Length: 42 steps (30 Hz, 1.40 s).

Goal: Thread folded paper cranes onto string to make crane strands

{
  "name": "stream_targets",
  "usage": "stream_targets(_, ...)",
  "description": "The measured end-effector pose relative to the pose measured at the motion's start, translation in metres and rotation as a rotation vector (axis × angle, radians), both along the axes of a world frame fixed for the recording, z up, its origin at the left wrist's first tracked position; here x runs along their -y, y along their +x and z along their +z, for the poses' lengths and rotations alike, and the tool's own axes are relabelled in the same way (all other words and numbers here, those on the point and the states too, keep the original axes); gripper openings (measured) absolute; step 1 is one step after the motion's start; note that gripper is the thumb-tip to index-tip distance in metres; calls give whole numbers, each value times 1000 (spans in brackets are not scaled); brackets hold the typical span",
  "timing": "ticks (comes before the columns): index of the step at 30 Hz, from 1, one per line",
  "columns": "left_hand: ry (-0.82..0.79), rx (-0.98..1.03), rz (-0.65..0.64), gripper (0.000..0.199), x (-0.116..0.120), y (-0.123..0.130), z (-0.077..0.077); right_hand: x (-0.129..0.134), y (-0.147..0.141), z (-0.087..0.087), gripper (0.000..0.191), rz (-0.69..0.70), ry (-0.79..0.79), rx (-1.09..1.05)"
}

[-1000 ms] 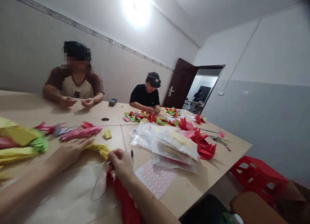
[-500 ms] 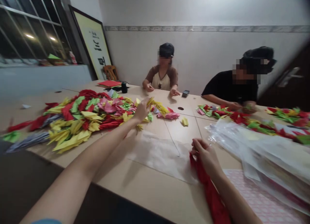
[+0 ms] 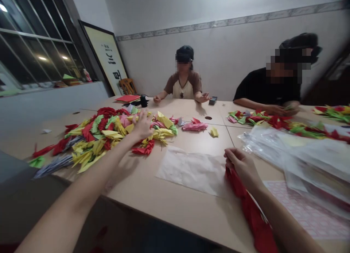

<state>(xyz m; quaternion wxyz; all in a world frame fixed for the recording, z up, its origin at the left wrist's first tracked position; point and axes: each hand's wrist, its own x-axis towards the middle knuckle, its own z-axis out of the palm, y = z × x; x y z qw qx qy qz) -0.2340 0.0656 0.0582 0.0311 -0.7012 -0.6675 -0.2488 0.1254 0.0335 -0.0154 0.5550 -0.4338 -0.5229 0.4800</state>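
Observation:
My left hand (image 3: 143,126) reaches over a heap of folded paper pieces (image 3: 94,148) in yellow, red, green, pink and grey. Its fingers are spread, and nothing shows gripped in them. Just beyond the hand, bunched yellow folded papers (image 3: 163,133) lie at the heap's right end. My right hand (image 3: 242,167) is closed on the upper end of a string of folded red paper (image 3: 247,205), which hangs down along my forearm past the table's front edge. Between the hands, a flat translucent plastic bag (image 3: 191,169) lies on the table.
Clear plastic bags (image 3: 308,158) are stacked at the right over a pink patterned sheet (image 3: 306,205). A person (image 3: 183,81) sits opposite; another person (image 3: 269,88) handles paper pieces at the far right. A single yellow paper piece (image 3: 214,132) and a pink bundle (image 3: 195,126) lie mid-table.
My left hand has let go of the yellow folded papers and moved left over the heap, its fingers now spread. The right hand still holds the red string. The view has tilted slightly.

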Motion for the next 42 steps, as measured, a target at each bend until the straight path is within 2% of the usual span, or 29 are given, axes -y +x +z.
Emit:
stream_targets(4, -201, 172, -455, 39, 12, 97, -33, 6, 0, 12, 29, 19, 88, -9)
stream_targets(7, -306, 372, -724, 38, 25, 166, -51, 9, 1, 17, 29, 60, 114, -24)
stream_targets(9, -342, 506, -835, 36, 30, 198, -59, 10, 4, 18, 30, 89, 122, -50)
stream_targets(12, -371, 663, -938, 30, 33, 222, -70, 11, 6, 20, 31, 110, 120, -112)
stream_targets(15, -455, 869, -1003, 27, 38, 225, -79, 12, 6, 25, 31, 171, 76, -266)
stream_targets(17, -538, 989, -990, 28, 44, 223, -83, 14, 6, 28, 31, 219, 42, -375)
stream_targets(20, -632, 1016, -933, 25, 53, 220, -85, 16, 5, 31, 28, 220, 24, -423)
stream_targets(22, -659, 993, -944, 22, 57, 219, -83, 16, 6, 31, 26, 205, 23, -422)
stream_targets(25, -550, 889, -956, 15, 58, 217, -77, 14, 8, 29, 24, 148, 69, -378)
stream_targets(28, -405, 849, -957, 7, 57, 213, -73, 14, 13, 28, 20, 23, 166, -263)
stream_targets(29, -426, 898, -971, 8, 56, 211, -73, 15, 15, 28, 19, -17, 195, -221)
stream_targets(31, -565, 1070, -981, 12, 53, 209, -74, 13, 19, 30, 18, -80, 240, -160)
stream_targets(33, -735, 1288, -933, 17, 50, 207, -76, 8, 21, 34, 22, -117, 254, -161)
stream_targets(35, -825, 1483, -855, 21, 47, 204, -75, -2, 21, 40, 26, -121, 224, -225)
stream_targets(39, -849, 1687, -761, 30, 43, 200, -68, -26, 17, 46, 27, -28, 89, -316)
stream_targets(42, -813, 1724, -681, 28, 43, 198, -62, -32, 20, 39, 26, 15, -12, -292)
